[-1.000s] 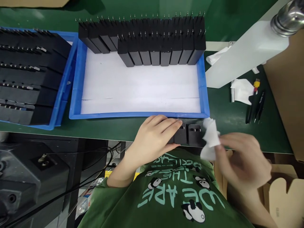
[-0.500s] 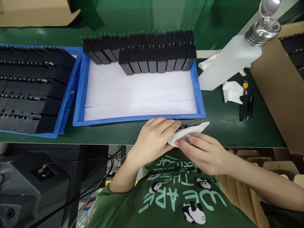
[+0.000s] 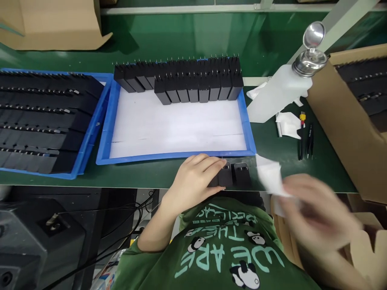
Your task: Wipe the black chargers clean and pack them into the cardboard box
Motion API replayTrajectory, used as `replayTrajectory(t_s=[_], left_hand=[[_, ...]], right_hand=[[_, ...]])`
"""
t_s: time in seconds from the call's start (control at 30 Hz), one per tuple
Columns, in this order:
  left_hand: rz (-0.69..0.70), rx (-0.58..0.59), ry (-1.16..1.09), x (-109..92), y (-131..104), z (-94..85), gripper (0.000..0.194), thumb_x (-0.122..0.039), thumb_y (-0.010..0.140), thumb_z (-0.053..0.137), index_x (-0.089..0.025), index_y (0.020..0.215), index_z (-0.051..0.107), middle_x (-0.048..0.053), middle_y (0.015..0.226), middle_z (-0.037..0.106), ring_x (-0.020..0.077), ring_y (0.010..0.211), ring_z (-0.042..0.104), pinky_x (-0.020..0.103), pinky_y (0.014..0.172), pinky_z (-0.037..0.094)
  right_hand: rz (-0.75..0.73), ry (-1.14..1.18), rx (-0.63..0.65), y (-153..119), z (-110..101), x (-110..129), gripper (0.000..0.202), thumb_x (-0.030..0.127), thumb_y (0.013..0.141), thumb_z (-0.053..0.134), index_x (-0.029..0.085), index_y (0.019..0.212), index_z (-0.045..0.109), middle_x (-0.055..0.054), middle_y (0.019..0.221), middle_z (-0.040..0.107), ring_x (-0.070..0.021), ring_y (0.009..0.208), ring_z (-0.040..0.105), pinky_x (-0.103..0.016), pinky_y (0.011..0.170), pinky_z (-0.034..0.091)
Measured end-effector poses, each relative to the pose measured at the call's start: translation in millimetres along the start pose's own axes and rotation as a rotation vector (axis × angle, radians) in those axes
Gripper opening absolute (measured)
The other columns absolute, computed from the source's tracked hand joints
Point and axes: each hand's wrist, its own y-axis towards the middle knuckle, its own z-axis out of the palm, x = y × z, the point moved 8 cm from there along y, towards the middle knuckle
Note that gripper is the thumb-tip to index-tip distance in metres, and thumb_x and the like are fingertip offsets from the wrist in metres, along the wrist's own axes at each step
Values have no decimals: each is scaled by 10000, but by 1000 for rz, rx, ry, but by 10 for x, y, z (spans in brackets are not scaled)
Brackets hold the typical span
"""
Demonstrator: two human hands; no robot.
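Observation:
At the table's front edge my left hand [image 3: 196, 176] is closed over black power adapters [image 3: 225, 175], its fingers and thumb gripping them from the left. Some of them are hidden under the hand. Another black power adapter [image 3: 242, 175] lies just to their right, prongs toward the far side. My right hand [image 3: 317, 209], smeared by motion, is off to the right and pinches a white cloth [image 3: 268, 173]. The cloth hangs from the fingertips, apart from the adapters.
A blue tray [image 3: 175, 156] holds upright black adapters, prongs up, along its far side. Left of it stands a fuller blue tray [image 3: 75, 171]. To the right are a white pump bottle [image 3: 273, 94], tweezers [image 3: 310, 141], crumpled white cloth [image 3: 288, 125] and a cardboard box [image 3: 338, 133].
My right hand has moved right and away with the white cloth, uncovering the adapters beside my left hand. My left hand stays in place. The view has shifted slightly.

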Motion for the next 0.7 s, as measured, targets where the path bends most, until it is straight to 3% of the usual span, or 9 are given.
replayTrajectory(t_s=[0.1,0.2,0.4,0.57,0.7], left_hand=[[-3,-23,12,-5,6,-24,315,-249,950,622,-149,1248,591,103,1216,690,262,1048,634,407,870,514],[6,-29,35,-14,21,-32,223,-126,919,554,-135,1129,632,95,1124,706,251,968,628,383,818,501],[12,-22,35,-21,31,-18,288,-96,865,592,-132,1150,603,72,1139,696,242,958,612,369,784,472],[6,-25,31,-18,33,-18,322,-102,843,593,-136,1163,597,83,1151,693,253,972,609,375,801,473],[12,-37,43,-20,42,-31,216,-134,871,581,-137,1083,622,83,1078,699,249,910,605,370,732,456]], right_hand=[[-249,40,93,-140,431,215,266,25,938,587,150,1154,681,-75,1063,727,-267,958,674,-417,763,591],[-437,-66,278,-278,726,256,291,16,977,520,110,1206,673,-76,1280,669,-265,1192,622,-411,901,587],[-578,-82,304,-245,611,199,280,37,1018,457,17,1217,654,-136,1304,643,-238,1180,638,-379,960,604],[-654,-127,373,-172,622,221,317,35,1027,396,23,1187,669,-143,1277,655,-211,1173,647,-346,1006,594],[-769,-116,335,-140,655,311,289,10,998,424,-24,1129,678,-174,1194,690,-239,1110,681,-349,1014,592]])
